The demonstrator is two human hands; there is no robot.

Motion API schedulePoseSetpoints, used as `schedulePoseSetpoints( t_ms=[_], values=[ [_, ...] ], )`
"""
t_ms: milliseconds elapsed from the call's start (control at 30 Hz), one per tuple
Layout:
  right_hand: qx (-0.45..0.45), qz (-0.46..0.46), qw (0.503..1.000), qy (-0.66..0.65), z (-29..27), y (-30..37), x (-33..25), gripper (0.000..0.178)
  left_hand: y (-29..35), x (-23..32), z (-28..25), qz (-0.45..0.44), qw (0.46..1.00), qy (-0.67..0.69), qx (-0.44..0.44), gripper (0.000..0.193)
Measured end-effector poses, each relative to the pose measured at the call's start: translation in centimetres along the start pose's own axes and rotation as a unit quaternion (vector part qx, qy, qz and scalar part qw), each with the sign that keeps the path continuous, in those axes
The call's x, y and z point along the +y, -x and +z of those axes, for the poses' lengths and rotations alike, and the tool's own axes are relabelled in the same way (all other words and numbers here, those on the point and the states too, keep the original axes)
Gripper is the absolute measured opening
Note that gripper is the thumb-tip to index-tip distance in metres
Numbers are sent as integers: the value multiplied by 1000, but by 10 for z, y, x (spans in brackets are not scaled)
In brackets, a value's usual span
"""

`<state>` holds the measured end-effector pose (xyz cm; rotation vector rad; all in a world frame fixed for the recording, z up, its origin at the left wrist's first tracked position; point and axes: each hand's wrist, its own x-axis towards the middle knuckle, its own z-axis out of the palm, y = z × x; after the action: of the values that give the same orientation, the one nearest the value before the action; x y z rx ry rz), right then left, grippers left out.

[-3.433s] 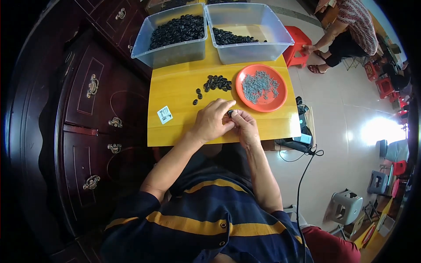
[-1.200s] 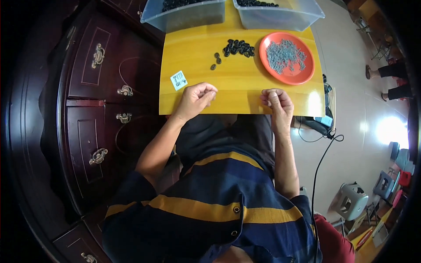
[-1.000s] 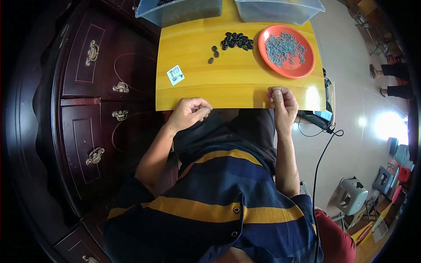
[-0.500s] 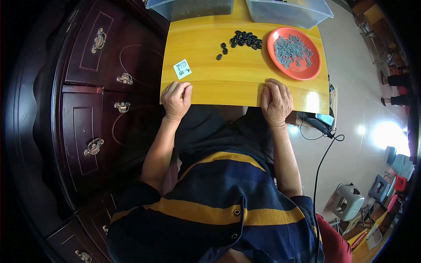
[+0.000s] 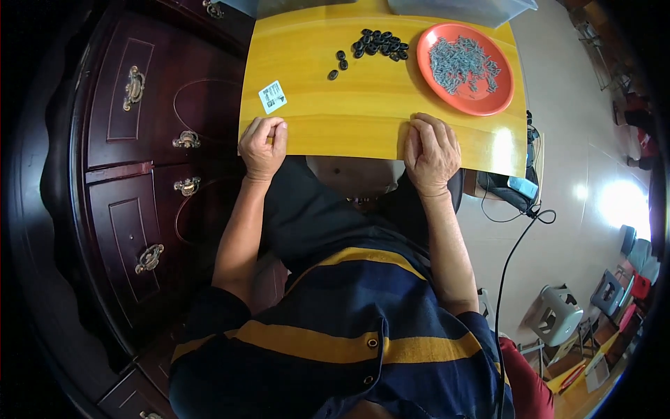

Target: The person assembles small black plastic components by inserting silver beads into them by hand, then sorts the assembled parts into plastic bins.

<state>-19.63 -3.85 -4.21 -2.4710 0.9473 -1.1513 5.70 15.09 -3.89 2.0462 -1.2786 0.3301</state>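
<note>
My left hand (image 5: 264, 150) rests closed on the front left edge of the yellow table (image 5: 342, 133), its fingers curled in and nothing visible in it. A white printed card (image 5: 273, 97) lies just beyond it. Further right along the same edge, my right hand (image 5: 433, 155) also rests loosely closed, with no object showing. Beyond that hand stands an orange-red plate (image 5: 481, 105) holding a heap of small grey screw-like pieces (image 5: 462, 64). Small black oval parts (image 5: 377, 43) are piled left of the plate, and several lie loose beside the pile.
Two translucent plastic bins stand at the far table edge, the right one (image 5: 464, 10) partly cut off. Dark wooden drawers (image 5: 132, 133) line my left side. A black cable (image 5: 516, 244) hangs at my right, near a grey plastic stool (image 5: 556, 314).
The view has shifted slightly, so the table and its contents sit a little higher and further left. Both hands stay at the table edge; the right has turned slightly.
</note>
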Motion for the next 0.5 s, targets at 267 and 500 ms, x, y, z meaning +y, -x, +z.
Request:
schedulePoseSetpoints(
  t_ms=[267,500],
  values=[
    [-20,1,1000,1,12,-12,1,15,-2,-13,-12,-85,985,149,23,2],
    [-54,-1,999,4,22,-14,-1,12,102,-38,-30,-378,857,274,217,9]
  ],
)
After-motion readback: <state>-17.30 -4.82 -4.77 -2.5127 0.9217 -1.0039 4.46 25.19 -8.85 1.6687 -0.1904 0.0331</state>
